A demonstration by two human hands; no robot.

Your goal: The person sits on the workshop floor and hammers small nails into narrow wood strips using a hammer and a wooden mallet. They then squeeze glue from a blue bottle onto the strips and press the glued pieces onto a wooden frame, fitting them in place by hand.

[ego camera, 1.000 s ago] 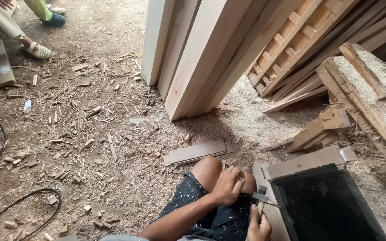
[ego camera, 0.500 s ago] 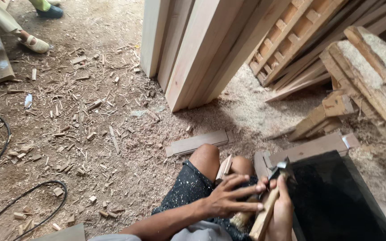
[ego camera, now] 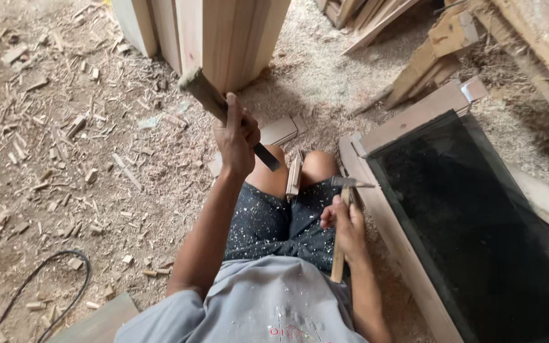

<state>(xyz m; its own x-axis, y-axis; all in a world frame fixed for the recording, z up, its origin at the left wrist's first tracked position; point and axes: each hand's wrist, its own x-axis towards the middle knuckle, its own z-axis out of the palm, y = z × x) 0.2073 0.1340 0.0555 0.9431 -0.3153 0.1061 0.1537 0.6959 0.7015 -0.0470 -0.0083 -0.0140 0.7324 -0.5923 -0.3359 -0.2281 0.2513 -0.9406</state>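
The person sits on the floor [ego camera: 65,159], which is covered in sawdust and little wood bits.

The left hand [ego camera: 236,143] is lifted up in front of the knees. Its fingers are wrapped tight around a chisel [ego camera: 223,114]. The wooden handle sticks up and away from the hand, toward the planks. The dark blade pokes out below the hand, just over the left knee.

The right hand [ego camera: 347,228] rests on the right thigh. It is closed around the wooden handle of a hammer [ego camera: 344,216]. The metal head of the hammer sits just above the hand, right beside the frame.

A small wood strip [ego camera: 294,176] lies between the two knees.

On the person's right lies a wooden frame [ego camera: 408,121] with a dark glass pane [ego camera: 471,222] in it. It is flat on the floor and reaches to the bottom edge of the view. The right hand is close to its long wooden side.

Tall planks [ego camera: 217,38] stand upright ahead of the knees, near the far edge of the floor. A flat wood block [ego camera: 281,130] lies on the floor between the planks and the knees. More wood pieces [ego camera: 478,38] are piled at the far right corner.

A black cable [ego camera: 46,279] curls over the floor at the near left. I can see no packages, labels or signs.
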